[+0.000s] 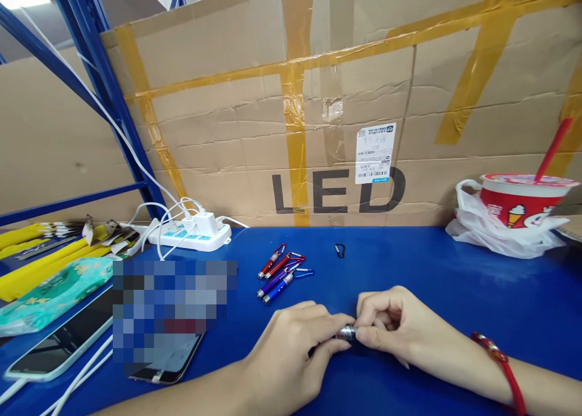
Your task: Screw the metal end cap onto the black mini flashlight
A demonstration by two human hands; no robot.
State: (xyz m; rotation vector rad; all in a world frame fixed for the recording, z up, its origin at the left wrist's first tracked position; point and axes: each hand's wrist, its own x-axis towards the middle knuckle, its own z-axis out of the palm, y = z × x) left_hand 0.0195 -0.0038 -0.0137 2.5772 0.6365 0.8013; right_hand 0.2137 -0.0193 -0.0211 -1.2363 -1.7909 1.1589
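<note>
My left hand (297, 346) pinches a small silver and dark flashlight (348, 332) between thumb and forefinger. The thumb and bent fingers of my right hand (395, 325) close on its other end, so both hands hold it just above the blue table. Much of its body is hidden by fingers. Beyond my hands lie several small keychain flashlights (282, 278), red, purple and blue, side by side with clips attached. A loose black carabiner clip (340, 250) rests farther back, toward the cardboard.
On the left are a phone (63, 334), another partly blurred phone (170, 358), white cables, a power strip (191, 237) and yellow packages (45, 264). A red cup (518, 204) with a straw stands in a plastic bag at the right. Large cardboard (245, 143) walls off the back.
</note>
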